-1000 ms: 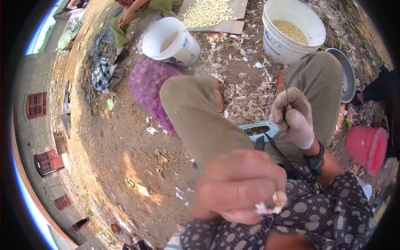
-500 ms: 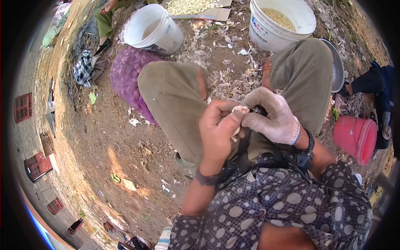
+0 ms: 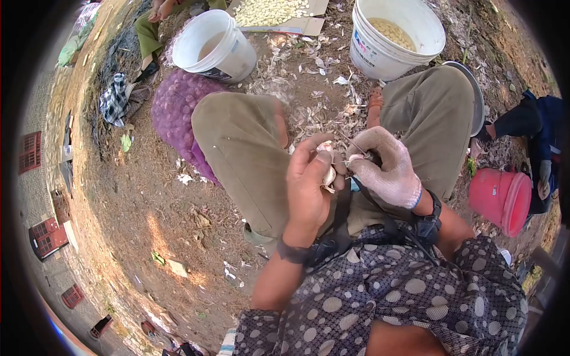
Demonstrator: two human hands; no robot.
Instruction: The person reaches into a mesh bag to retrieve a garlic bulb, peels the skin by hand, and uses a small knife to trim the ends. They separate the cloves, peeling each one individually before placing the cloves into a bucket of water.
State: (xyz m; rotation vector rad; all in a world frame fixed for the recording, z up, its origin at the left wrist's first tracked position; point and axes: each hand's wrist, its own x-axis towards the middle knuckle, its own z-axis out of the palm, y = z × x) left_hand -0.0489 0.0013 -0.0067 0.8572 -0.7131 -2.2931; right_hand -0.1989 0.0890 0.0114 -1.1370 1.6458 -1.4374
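Note:
Bare and curled, my left hand [image 3: 309,172] holds a garlic bulb [image 3: 328,173] between thumb and fingers. My right hand [image 3: 389,166], in a white knitted glove, is closed on a small knife [image 3: 354,143] whose thin blade points up and left. A small pale piece, perhaps a clove [image 3: 355,158], shows at the gloved thumb and fingertip. The two hands are close together above my lap, with a narrow gap between them. The knife's dark handle is mostly hidden in the glove.
Beyond my knees stand two white buckets [image 3: 237,57] [image 3: 371,57], and peeled cloves [image 3: 270,10] lie on cardboard [image 3: 312,26]. A purple net sack [image 3: 178,113] is left of my knee. A red bucket [image 3: 494,193] is at right, near another person's leg [image 3: 519,120]. Another person's hands show top left.
My hands have moved apart slightly. The blade has left the bulb and now points more upward, and a pale piece shows at the gloved fingers. The view has shifted a little.

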